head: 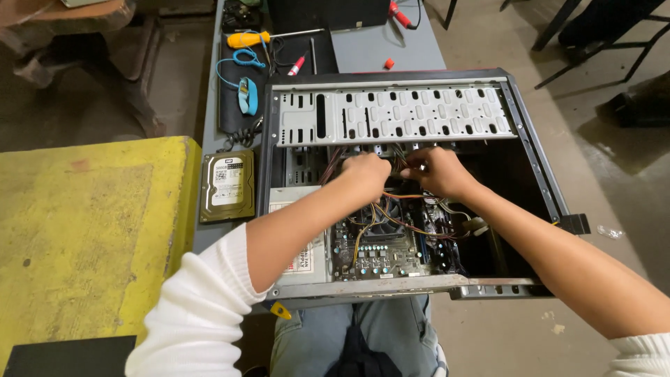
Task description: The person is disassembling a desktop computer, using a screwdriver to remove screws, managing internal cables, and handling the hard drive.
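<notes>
Pinching a wire bundle (398,167) inside the open computer case (530,160), left hand (366,174) and right hand (436,171) both grip closed; tugging could likely snag wires on the motherboard (380,248) below.

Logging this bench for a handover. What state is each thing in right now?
PC case: side panel off, lying open on the table.
Drive cage: empty bays, no drive showing.
Cables: loose, bunched over the motherboard.
Left hand: closed on the cables.
Right hand: closed on the cables.
Hard drive: out of the case, flat on the table, label up.
Screwdriver: lying unused.
</notes>
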